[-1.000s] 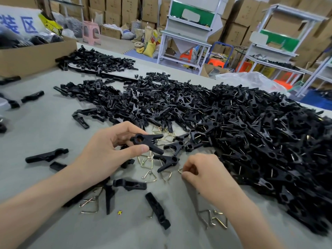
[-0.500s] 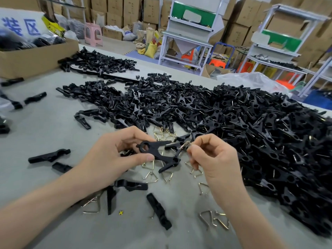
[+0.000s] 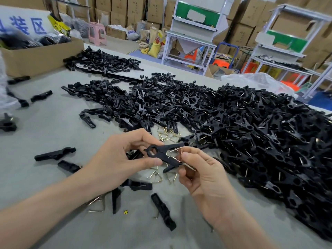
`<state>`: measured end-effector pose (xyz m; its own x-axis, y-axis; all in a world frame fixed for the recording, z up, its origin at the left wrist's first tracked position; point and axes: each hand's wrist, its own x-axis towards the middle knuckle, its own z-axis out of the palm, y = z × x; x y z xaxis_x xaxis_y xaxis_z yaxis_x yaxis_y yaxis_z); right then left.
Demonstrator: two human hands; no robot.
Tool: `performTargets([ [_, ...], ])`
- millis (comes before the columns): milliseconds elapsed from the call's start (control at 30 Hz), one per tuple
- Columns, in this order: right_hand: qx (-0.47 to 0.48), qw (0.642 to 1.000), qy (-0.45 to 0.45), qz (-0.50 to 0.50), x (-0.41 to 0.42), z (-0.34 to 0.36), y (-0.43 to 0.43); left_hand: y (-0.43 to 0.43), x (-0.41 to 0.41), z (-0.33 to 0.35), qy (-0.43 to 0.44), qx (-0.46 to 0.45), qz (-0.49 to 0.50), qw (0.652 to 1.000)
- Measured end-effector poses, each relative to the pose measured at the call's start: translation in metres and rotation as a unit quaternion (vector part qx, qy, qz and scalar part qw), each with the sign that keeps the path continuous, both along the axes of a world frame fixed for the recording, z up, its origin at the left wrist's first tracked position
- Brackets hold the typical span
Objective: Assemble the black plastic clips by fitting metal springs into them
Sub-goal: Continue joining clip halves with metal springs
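Note:
My left hand [image 3: 118,159] pinches a black plastic clip [image 3: 162,152] by its ring end, holding it above the grey table. My right hand [image 3: 203,175] pinches a bent metal spring [image 3: 177,154] and holds it against the clip's open jaws. Loose brass-coloured springs [image 3: 168,134] lie on the table just beyond the hands, and more springs [image 3: 156,176] lie under them. A huge heap of black clips [image 3: 251,137] covers the table's right side.
Single black clip halves [image 3: 54,154] [image 3: 162,212] and a few springs [image 3: 97,205] lie scattered on the grey table [image 3: 45,133] near my arms. A cardboard box [image 3: 36,56] stands at the back left. White shelving and stacked cartons fill the room behind.
My right hand lifted from the table with a spring and brought it up to the clip. My left hand kept its hold on the clip and turned it slightly toward the right hand.

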<state>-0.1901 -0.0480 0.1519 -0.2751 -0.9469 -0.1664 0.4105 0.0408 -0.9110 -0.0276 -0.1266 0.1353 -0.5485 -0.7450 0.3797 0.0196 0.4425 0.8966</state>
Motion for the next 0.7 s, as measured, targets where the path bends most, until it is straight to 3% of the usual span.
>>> performTargets([
  [700,0.013,0.999,0.027,0.023,-0.0023,-0.0056,0.0022,0.0006,-0.0005,0.0019,-0.022,-0.001,-0.010,1.000],
])
